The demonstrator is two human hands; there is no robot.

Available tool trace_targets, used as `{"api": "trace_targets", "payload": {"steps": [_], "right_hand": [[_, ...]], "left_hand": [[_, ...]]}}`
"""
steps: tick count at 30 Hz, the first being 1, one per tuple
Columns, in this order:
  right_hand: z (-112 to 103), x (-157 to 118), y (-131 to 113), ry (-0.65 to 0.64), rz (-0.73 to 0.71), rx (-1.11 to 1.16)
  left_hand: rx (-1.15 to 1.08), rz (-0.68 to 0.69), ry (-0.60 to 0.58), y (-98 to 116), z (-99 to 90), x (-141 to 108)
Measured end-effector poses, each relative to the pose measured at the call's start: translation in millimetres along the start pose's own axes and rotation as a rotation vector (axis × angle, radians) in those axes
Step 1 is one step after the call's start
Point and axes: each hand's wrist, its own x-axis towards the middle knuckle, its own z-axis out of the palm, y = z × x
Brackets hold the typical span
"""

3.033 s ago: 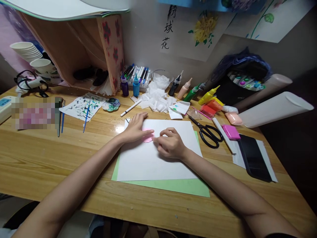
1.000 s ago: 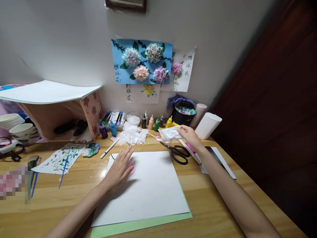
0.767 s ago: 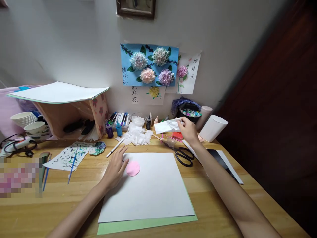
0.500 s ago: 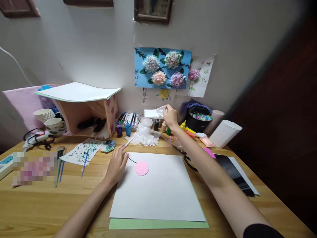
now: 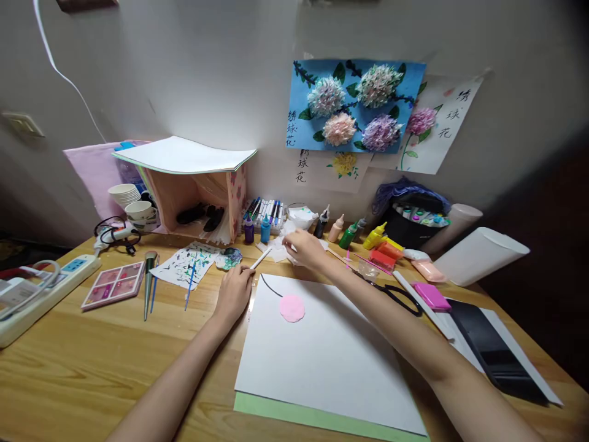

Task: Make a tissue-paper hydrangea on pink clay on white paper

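My left hand point(image 5: 235, 291) rests at the left edge of a white sheet point(image 5: 331, 350), its fingers closed around a slim white stick, perhaps a marker point(image 5: 261, 258). Behind the sheet, my right hand point(image 5: 301, 247) reaches into a pile of white tissue pieces point(image 5: 278, 250), fingers pinched on the tissue. How many pieces it grips is hidden. A pink scalloped paper circle point(image 5: 292, 308) lies on the sheet's upper left, with a dark curved line point(image 5: 270, 286) running from it. Green paper point(image 5: 317, 417) shows under the sheet's front edge.
Paint bottles point(image 5: 348, 236) stand behind the pile, beside a box of markers point(image 5: 264, 213). Black-handled scissors point(image 5: 400, 299) lie under my right forearm. At left are brushes point(image 5: 150, 276), a speckled paper point(image 5: 184, 264) and a power strip point(image 5: 50, 294). A paper roll point(image 5: 481, 256) leans at right.
My right hand has come down from near the wall, where it held up white paper, to the tissue pile. My left hand keeps the white stick. The view has shifted left.
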Motion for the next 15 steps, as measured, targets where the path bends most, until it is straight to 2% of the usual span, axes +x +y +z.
{"api": "trace_targets", "payload": {"steps": [2, 4, 7, 10, 13, 15], "right_hand": [[2, -22, -1, -0.046, -0.002, 0.021], [-4, -45, 7, -0.084, 0.079, 0.043], [-25, -79, 37, -0.106, 0.239, 0.012], [-48, -111, 71, -0.122, 0.471, -0.052], [-61, -129, 91, -0.155, 0.617, -0.085], [-60, -130, 96, -0.171, 0.657, -0.111]], "left_hand": [[0.006, 0.000, 0.006, 0, 0.2, 0], [0.011, 0.002, 0.011, 0, 0.3, 0], [0.025, 0.008, 0.018, 2, 0.9, -1], [0.038, 0.018, 0.043, 5, 2.5, -2], [0.014, 0.057, 0.058, 8, 4.1, -3], [-0.022, 0.096, 0.050, 11, 4.3, -3]]}}
